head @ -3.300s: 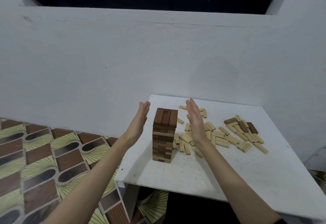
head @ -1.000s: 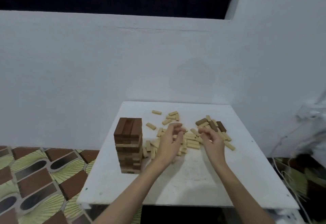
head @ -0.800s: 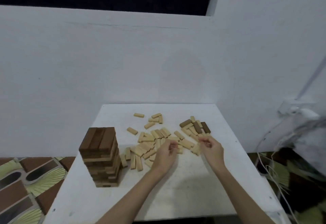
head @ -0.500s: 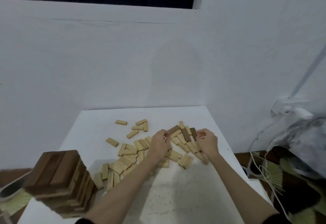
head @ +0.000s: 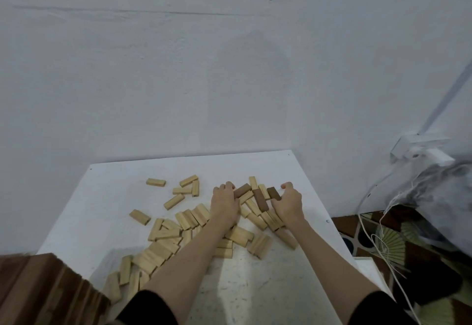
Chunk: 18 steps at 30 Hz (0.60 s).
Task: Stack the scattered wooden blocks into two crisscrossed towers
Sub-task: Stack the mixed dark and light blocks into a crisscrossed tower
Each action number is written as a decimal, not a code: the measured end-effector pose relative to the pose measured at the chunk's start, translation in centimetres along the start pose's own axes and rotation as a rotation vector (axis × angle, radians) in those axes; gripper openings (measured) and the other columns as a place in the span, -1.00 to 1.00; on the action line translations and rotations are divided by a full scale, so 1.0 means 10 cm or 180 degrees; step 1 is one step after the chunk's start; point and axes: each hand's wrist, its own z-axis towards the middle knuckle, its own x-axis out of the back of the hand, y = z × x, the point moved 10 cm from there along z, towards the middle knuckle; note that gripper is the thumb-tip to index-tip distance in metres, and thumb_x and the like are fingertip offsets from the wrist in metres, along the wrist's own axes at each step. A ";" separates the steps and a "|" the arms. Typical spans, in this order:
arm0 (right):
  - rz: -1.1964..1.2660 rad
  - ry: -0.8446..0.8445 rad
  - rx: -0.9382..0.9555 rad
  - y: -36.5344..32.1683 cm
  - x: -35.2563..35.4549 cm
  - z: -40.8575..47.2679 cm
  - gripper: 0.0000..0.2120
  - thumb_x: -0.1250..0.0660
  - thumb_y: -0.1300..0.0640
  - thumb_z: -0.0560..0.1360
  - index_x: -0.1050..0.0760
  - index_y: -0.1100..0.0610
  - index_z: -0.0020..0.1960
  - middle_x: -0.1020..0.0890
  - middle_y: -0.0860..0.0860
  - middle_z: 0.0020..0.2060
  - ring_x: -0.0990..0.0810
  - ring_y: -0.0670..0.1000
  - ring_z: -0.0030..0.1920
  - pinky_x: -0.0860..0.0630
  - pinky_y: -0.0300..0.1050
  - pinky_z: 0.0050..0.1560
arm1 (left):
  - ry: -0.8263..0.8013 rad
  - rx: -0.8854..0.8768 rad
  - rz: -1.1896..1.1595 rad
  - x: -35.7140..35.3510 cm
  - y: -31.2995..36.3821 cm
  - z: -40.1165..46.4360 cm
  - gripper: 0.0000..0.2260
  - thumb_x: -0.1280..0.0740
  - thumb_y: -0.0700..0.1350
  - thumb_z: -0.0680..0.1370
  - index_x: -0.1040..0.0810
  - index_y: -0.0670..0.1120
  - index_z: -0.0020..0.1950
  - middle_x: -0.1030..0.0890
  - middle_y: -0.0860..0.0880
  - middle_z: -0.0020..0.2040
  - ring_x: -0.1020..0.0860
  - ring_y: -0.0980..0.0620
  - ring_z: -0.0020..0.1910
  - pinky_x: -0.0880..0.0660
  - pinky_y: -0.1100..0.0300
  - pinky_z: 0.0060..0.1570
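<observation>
A finished tower of dark and light wooden blocks [head: 43, 291] fills the bottom left corner, close to the camera and blurred. Loose light blocks [head: 163, 235] lie scattered over the white table [head: 268, 286]. At the far right of the pile lie three dark blocks [head: 261, 200] among light ones. My left hand [head: 224, 205] rests on the left side of that cluster, fingers curled against one dark block [head: 242, 190]. My right hand [head: 288, 203] presses its right side, fingers curled by another dark block [head: 272, 192]. Whether either hand grips a block is hidden.
A white wall rises directly behind the table. To the right, off the table's edge, hang white cables [head: 370, 235] and a grey plastic bag [head: 444, 197] below a wall socket [head: 419, 149]. Patterned floor [head: 383, 237] shows beyond the right edge.
The view has swung right and down, sending the tower to the bottom left corner. Both hands have reached forward from mid-table to bracket the cluster with the dark blocks.
</observation>
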 end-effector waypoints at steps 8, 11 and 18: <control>0.0608 0.0095 -0.0102 -0.17 0.18 -0.03 -0.62 -0.25 0.21 0.54 -0.36 0.32 0.32 -0.33 0.19 0.25 -0.46 0.07 -0.03 -0.43 -0.12 0.05 | 0.0246 0.0130 -0.0505 0.09 -0.13 -0.03 -0.74 -0.27 -0.27 0.53 -0.34 -0.19 0.20 -0.52 -0.15 0.04 -0.46 -0.05 0.01 -0.44 0.13 -0.06; 0.0325 -0.0125 -0.0064 -0.21 0.06 -0.08 -0.62 -0.38 0.04 0.45 -0.44 0.25 0.15 -0.40 0.15 0.10 -0.50 0.08 -0.02 -0.48 -0.09 -0.04 | 0.0524 0.0156 -0.0812 0.21 -0.17 -0.11 -0.77 -0.27 -0.25 0.52 -0.36 -0.18 0.16 -0.50 -0.10 -0.03 -0.46 0.01 -0.10 -0.39 0.22 -0.17; -0.0512 -0.0251 -0.0038 -0.13 -0.21 -0.20 -0.62 -0.46 -0.09 0.33 -0.36 0.16 -0.25 -0.55 0.13 -0.15 -0.58 0.12 -0.18 -0.37 -0.14 -0.31 | 0.0853 0.0086 -0.1370 0.42 -0.28 -0.32 -0.83 -0.32 -0.29 0.50 -0.38 -0.13 0.02 -0.47 -0.04 -0.08 -0.53 -0.07 -0.13 -0.54 0.08 -0.13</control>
